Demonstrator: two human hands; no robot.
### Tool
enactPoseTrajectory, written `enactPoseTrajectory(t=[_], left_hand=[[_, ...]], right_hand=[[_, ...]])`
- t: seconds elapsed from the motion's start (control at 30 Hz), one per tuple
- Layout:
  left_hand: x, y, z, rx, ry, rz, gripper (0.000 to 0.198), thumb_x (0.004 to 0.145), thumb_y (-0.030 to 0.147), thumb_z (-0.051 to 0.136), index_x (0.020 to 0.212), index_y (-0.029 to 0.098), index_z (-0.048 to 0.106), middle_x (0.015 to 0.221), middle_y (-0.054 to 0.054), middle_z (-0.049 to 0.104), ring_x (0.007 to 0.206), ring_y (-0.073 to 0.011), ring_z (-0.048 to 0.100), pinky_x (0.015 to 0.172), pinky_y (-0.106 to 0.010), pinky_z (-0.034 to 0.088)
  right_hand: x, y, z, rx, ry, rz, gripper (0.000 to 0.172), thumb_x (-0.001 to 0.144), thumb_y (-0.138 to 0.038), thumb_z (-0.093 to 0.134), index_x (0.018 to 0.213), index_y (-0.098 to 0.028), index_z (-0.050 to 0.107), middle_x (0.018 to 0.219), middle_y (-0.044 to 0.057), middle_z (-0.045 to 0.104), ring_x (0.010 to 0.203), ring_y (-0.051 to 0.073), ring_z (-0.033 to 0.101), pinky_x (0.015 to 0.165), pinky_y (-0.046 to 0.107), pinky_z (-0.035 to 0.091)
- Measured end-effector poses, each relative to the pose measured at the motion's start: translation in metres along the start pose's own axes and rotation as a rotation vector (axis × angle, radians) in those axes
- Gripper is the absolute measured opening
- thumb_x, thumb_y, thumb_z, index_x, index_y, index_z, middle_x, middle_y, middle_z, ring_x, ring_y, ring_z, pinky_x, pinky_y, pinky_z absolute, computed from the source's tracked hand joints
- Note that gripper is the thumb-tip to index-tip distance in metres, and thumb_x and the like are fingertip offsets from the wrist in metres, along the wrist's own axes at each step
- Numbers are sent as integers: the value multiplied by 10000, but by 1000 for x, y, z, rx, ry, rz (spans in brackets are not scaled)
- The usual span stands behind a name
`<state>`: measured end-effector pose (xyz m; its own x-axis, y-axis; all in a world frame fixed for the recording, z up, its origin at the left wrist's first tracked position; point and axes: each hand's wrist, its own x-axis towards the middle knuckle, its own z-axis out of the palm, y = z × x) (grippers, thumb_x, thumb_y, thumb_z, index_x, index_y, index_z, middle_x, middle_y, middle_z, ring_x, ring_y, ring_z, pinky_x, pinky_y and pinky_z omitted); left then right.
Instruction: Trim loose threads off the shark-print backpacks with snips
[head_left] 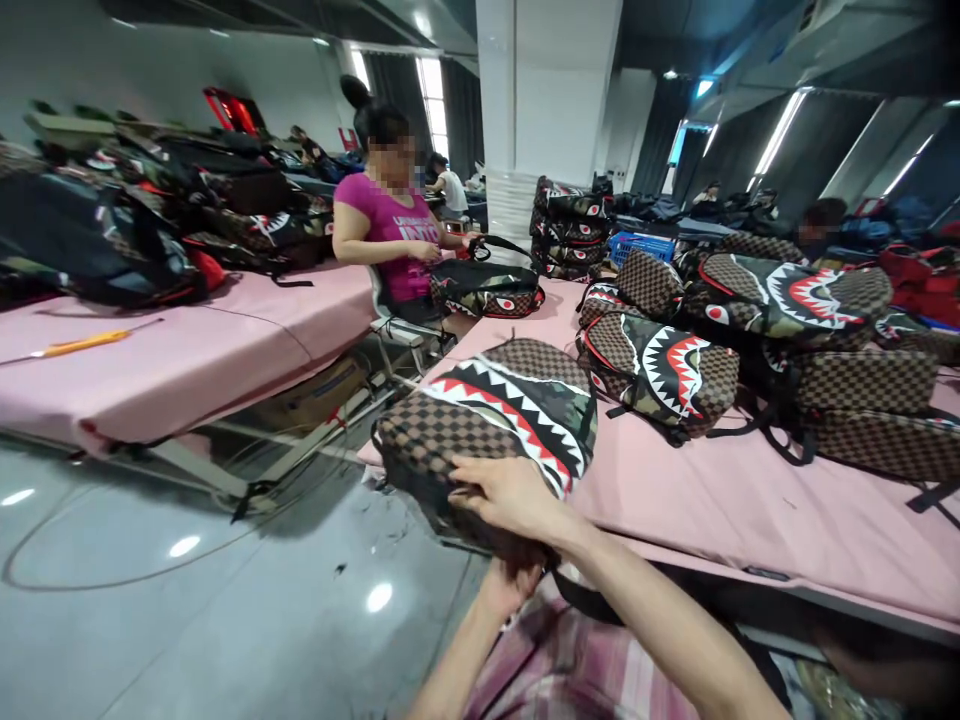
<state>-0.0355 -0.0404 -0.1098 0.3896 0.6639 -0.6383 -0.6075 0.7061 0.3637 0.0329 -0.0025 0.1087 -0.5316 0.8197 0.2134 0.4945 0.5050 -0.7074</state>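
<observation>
Backpack (480, 415) with brown and black checks, green camo cloth and a big toothy shark mouth in red, white and black lies at the near left corner of a long bench (675, 490) covered in pale pink cloth. The right hand (506, 495) rests on the side of the backpack closest to the person, and its grip is spread, with the fingers a little apart. The left hand (516, 585) is low down, up against the bottom of that same side. The backpack hides its fingertips, so I cannot tell if that grip is pinched or loose.

To the right, a second shark-mouth backpack (660, 370) lies on the bench, and more checked backpacks (874, 390) are heaped beside it. Behind them sits a bright blue plastic basket (641, 248). Near the far end, a co-worker (394, 225) in a bright pink T-shirt sits with both hands at a dark camo bag (487, 288). A thick white pillar (551, 90) stands behind.

On the left is another bench (225, 345) with pink cloth. It holds piled dark bags (135, 240) and a thin tool with a yellow-orange handle (86, 343). Below is shiny grey floor (225, 610).
</observation>
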Motion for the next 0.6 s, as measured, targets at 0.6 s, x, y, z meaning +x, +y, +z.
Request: enactPoseTrajectory(t=[0.6], left_hand=[[27,76,-13,-218,111,209,511,788,88,355,1268,213,479,1091,-76,665,1160,-190,523,1040,-352,367]], right_hand=[[-129,250,-208,-247,874,989,494,822,-425,413,1150,-78,540,1119,209,599,1050,301,539,853,423,398]])
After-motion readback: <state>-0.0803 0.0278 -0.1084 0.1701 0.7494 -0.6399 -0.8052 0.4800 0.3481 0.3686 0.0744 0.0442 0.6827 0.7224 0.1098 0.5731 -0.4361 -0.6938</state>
